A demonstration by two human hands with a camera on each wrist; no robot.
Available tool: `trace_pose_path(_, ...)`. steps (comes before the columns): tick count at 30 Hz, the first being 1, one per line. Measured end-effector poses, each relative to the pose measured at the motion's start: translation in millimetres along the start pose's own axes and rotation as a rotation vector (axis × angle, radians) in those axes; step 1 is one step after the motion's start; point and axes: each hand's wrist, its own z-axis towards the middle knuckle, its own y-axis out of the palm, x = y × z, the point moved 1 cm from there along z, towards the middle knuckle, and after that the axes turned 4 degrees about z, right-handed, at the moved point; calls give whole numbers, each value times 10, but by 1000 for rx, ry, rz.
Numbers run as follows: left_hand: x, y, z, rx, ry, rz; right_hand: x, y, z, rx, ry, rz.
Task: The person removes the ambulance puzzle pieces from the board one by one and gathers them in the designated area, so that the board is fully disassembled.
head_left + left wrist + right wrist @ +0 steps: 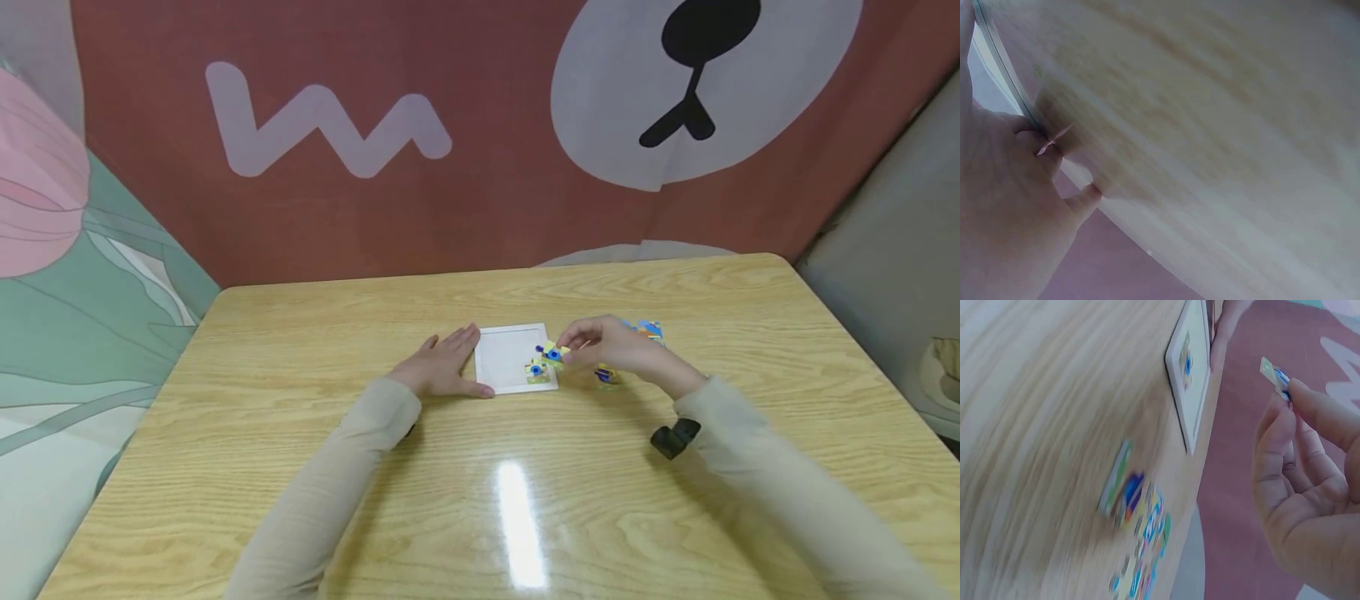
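Note:
A square white puzzle tray [498,354] lies on the table, with one yellow-and-blue jigsaw piece [536,371] in its near right corner. My left hand [441,367] rests at the tray's left edge, fingers extended along the rim and thumb at the near left corner. Between thumb and fingertips, my right hand [611,343] pinches another jigsaw piece [1275,376], yellow with a blue round mark. In the head view this held piece overlaps the tray's right edge, just beyond the placed piece. The right wrist view shows it raised above the table.
Right of the tray lies a loose dark-blue and yellow piece [606,376]. Farther back, more colourful pieces [648,329] are partly hidden by the right hand. The wooden table [315,467] ends at a printed reddish wall [375,225].

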Motion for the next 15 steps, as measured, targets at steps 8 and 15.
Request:
trace_pose_path(8,1,11,-6,-7,1,-4,100,-236,-163,65,29,53)
trace_pose_path(15,-5,9,6,0,1,2,187,-369,-262,114,63,45)
